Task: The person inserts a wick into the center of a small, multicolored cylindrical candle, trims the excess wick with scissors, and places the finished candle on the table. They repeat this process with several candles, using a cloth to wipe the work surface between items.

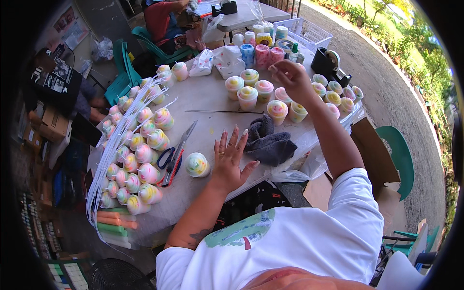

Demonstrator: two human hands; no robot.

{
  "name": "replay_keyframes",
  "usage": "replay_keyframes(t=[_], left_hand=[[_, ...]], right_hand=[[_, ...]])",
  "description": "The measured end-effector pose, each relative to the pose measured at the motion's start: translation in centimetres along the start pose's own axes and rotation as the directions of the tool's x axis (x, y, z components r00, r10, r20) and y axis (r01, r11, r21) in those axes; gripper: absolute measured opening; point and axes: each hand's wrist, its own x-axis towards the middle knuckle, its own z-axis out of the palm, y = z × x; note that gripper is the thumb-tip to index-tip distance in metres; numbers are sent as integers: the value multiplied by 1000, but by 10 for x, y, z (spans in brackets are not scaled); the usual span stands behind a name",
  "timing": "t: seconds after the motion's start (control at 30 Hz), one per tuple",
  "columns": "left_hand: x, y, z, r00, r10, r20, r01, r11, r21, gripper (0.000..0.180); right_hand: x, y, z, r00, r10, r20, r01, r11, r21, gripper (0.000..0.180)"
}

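My left hand (229, 162) is spread open, palm down, low over the table or resting on it. Just left of it stands one pastel swirled candle (197, 165), and a dark grey cloth (270, 142) lies crumpled to its right. Farther off, my right hand (291, 79) is raised above a group of swirl-topped candles (248, 98), its fingers bent in toward the thumb; whatever they pinch is too small to see. A thin dark rod (224, 111) lies across the table between the hands.
At left, rows of candles (145, 153) have long white wicks (104, 179) draped over them. Scissors (181, 145) and a red cutter (173, 169) lie beside them. Tape dispenser (331, 66), white packets (228, 62) and taller printed candles (262, 57) stand farther back. Another person (164, 24) sits beyond.
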Motion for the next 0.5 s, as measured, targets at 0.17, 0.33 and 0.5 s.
replay_keyframes(t=[0.17,0.33,0.5], left_hand=[[1,-1,3,1000,-2,31,2,1000,21,79],[2,-3,5,999,-14,33,14,1000,6,78],[4,-5,9,998,-47,-37,42,991,-124,71]], right_hand=[[120,126,-45,774,149,-615,-543,655,-525,55],[126,150,-72,753,415,-511,-649,595,-474,49],[110,76,-104,712,-170,-681,-48,956,-289,35]])
